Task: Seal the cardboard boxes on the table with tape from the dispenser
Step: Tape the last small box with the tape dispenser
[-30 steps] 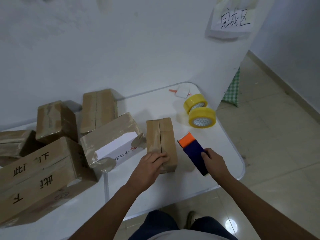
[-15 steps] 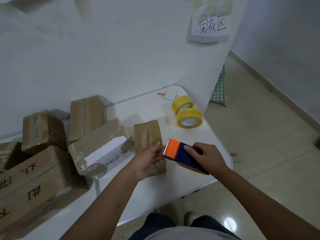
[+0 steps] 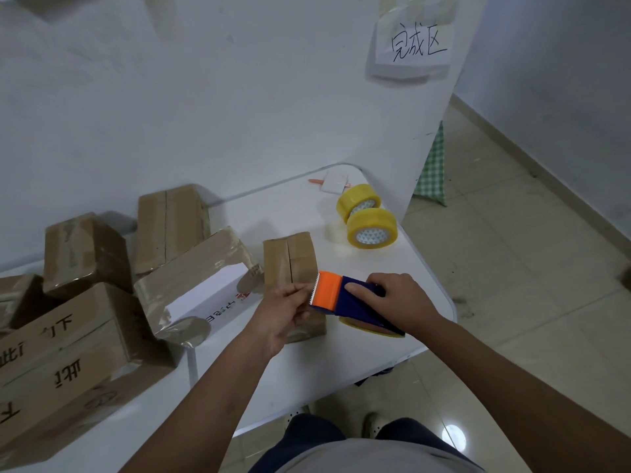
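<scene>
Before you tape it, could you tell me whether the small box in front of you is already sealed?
Not sealed: the small box shows a bare dark seam between its closed top flaps, with no tape visible across it.

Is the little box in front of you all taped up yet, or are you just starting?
Just starting. The small box still shows an open seam along its top, with no tape across it. The right hand grips the tape dispenser over the box, and the left hand pinches at its toothed orange end. The box behind also shows a bare seam. The big box already looks taped.
</scene>
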{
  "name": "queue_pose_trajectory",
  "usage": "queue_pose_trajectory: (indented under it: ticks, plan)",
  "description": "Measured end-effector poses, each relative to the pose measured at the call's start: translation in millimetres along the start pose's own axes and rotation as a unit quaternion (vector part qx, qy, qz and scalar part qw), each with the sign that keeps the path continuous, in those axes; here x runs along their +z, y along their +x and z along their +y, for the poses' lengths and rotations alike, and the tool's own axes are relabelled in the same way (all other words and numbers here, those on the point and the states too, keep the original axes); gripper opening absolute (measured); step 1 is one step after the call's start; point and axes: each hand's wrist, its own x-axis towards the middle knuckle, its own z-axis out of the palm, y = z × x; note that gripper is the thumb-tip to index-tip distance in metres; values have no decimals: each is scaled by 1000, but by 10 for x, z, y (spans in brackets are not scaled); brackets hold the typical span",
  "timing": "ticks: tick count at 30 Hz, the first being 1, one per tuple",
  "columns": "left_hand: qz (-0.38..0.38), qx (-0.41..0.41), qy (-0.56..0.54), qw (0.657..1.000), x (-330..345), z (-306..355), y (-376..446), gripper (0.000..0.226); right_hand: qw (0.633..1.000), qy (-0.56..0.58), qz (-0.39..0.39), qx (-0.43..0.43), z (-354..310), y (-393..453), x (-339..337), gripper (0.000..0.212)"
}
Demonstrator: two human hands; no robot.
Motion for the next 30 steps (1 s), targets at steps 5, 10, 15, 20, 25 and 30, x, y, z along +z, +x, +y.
queue_pose_trajectory:
  ticks: [5, 10, 15, 20, 25, 30]
  plan:
    - [48, 35, 14, 998, -28, -29, -8, 17, 994, -107, -25, -22, -121, 99, -96, 60]
    - [64, 45, -9, 997, -113, -46, -17, 14, 983, -165, -71, -35, -210, 191, -154, 65]
    - [158, 57, -54, 984, -567, -120, -25, 8, 975, -193, -110, -10, -15, 200, -205, 73]
    - [159, 37, -67, 984, -689, -250, -121, 13, 974, -199, -111, 3, 63, 234, -157, 81]
    - [232, 62, -86, 967, -586, -353, -149, 4, 971, -211, -108, 10, 4, 236, -125, 80]
    - [270, 83, -49, 958, -571, -459, -115, 5, 971, -216, -101, 14, 85, 192, -66, 77]
